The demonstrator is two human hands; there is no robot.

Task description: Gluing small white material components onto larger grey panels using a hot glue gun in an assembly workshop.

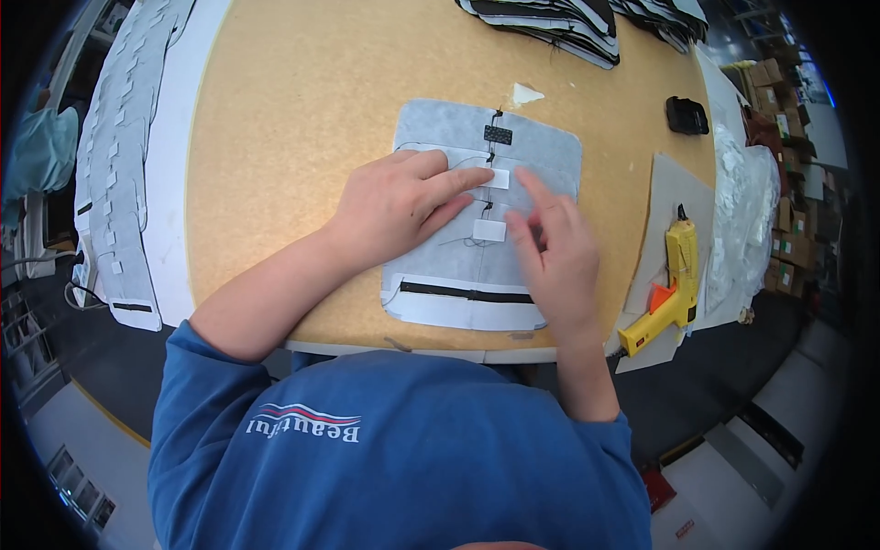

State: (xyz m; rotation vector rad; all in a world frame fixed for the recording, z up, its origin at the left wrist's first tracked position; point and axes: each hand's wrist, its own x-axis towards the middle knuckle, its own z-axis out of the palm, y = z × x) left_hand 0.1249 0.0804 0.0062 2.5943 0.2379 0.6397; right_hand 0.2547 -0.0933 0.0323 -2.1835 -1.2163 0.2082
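Note:
A light grey fabric panel [440, 261] with rounded corners lies flat on the table in front of me. Thin dark wires run down its middle, joining a small black rectangular piece [498, 136] and two white patches. My left hand [390, 202] rests on the panel, its index fingertip pressing the upper white patch [500, 179]; nothing is held in it. Over the panel's right half is my right hand [561, 252], thumb and index finger spread apart beside the lower white patch [489, 230]. A black strip [467, 293] crosses the panel's near end.
On the right, a yellow glue gun [678, 275] lies on a cardboard sheet [662, 206] beside clear plastic wrapping [741, 220]. A black box [687, 115] sits beyond. Stacked dark-edged panels [559, 27] lie at the far edge, a paper scrap [526, 94] nearer. Overlapping grey panels [119, 165] line the left.

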